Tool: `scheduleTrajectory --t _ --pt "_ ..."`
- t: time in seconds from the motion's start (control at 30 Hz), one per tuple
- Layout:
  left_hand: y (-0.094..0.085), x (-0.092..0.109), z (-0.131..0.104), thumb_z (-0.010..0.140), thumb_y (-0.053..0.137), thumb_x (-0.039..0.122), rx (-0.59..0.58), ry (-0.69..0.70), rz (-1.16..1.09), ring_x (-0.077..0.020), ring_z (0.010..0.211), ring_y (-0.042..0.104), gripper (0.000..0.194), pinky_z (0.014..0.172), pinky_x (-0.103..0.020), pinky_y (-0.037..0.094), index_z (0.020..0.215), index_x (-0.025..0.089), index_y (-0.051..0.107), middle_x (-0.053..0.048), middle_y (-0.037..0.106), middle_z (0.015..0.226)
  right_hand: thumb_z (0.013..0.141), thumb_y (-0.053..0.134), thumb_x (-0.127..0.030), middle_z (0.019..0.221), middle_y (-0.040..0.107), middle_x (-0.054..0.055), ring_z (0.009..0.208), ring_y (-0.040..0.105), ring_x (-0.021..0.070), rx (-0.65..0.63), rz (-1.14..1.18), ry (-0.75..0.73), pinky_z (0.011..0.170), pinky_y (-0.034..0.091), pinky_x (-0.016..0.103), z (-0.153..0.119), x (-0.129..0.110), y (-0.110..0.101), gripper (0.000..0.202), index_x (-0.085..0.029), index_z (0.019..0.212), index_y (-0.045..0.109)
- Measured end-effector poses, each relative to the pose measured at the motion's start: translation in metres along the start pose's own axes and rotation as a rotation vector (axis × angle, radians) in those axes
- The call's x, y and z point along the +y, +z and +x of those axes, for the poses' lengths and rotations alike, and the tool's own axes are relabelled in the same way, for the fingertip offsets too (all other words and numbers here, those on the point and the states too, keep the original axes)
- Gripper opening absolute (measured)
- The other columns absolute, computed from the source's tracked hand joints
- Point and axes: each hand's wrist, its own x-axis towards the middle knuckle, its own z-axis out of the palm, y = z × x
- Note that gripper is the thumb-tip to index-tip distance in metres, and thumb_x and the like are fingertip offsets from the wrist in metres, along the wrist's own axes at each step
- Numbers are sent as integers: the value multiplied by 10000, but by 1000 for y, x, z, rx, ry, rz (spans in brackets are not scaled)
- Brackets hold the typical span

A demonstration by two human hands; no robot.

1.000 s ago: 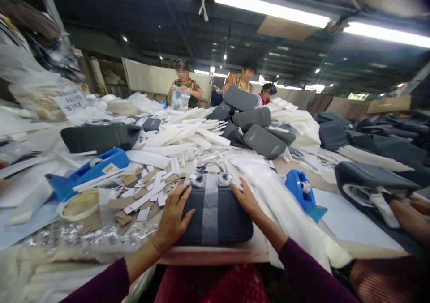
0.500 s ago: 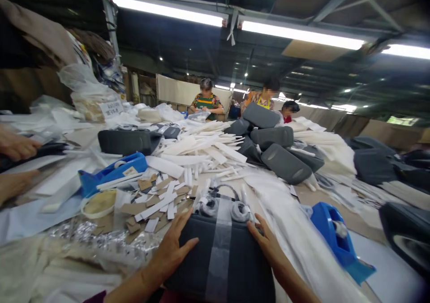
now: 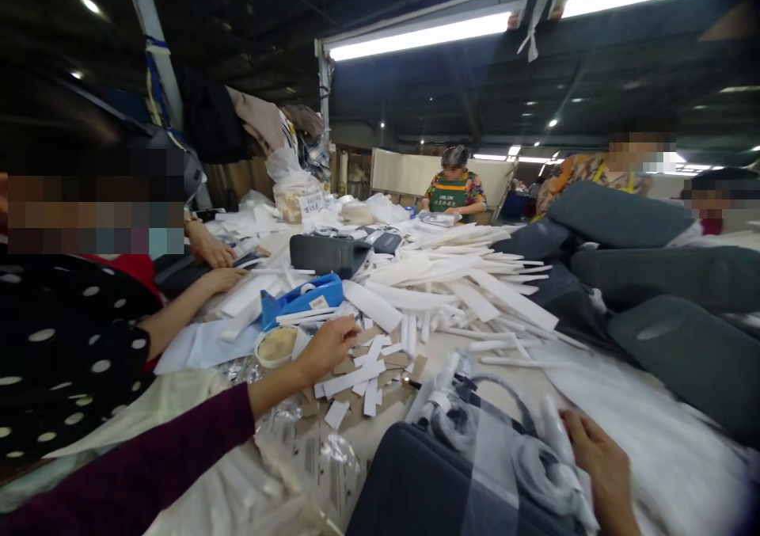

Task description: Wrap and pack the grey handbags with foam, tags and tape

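Observation:
A dark grey handbag [image 3: 409,473] stands directly in front of me, a strip of translucent wrap [image 3: 492,473] running down its middle. Plastic-wrapped handle parts [image 3: 451,417] sit on its top. At the bag's right end my right hand [image 3: 602,465] has its fingers closed on a plastic-wrapped handle piece. My left hand [image 3: 329,350] is off the bag, over a heap of cardboard and white paper pieces [image 3: 362,378]. Its fingers are pinched together; whether anything is between them is hidden.
Left of the heap stand a blue tape dispenser [image 3: 302,300] and a round tub [image 3: 277,344]. White foam strips [image 3: 416,275] cover the middle. Dark grey bags [image 3: 659,275] are piled at right. A co-worker's hands [image 3: 214,255] work at left; another person [image 3: 454,188] sits across.
My left hand has left the bag's left side and moved over the cardboard pieces. My right hand has shifted to the wrapped handle. The view has swung left, bringing in the co-worker.

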Motion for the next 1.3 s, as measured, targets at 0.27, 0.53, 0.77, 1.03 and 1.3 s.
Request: scheduleTrajectory --t 0.27,0.53,0.77,1.03,1.3 --pt "-25 -50 40 773 521 110 -131 -220 502 -230 887 605 151 763 -306 460 813 146 662 -86 657 906 580 583 -632 668 664 12 701 618 289 -71 -151 -28 607 450 400 17 29 4 305 -351 671 659" --pt "-25 -53 23 674 546 43 -236 -234 587 -287 1009 567 179 774 -330 462 756 148 666 -118 635 964 573 596 -539 708 659 39 664 596 260 -63 -168 38 586 426 386 14 23 6 219 -344 654 653" --pt "-18 -55 15 711 488 41 -204 -249 563 -245 931 602 215 754 -300 450 744 158 666 -104 653 918 592 560 -627 613 619 18 647 591 277 -109 -166 7 606 423 395 8 26 5 344 -315 711 639" --pt "-17 -56 14 733 536 148 -178 -325 491 -223 765 626 162 626 -265 403 680 158 689 -85 692 798 616 533 -604 740 682 47 776 623 281 -112 -171 -69 673 440 379 7 21 4 357 -273 707 631" --pt "-6 -55 19 657 586 153 -148 -453 428 -220 665 623 105 590 -263 384 591 160 667 -67 658 631 555 527 -607 590 618 9 632 586 232 -76 -139 -88 597 419 341 11 20 6 443 -230 741 667"
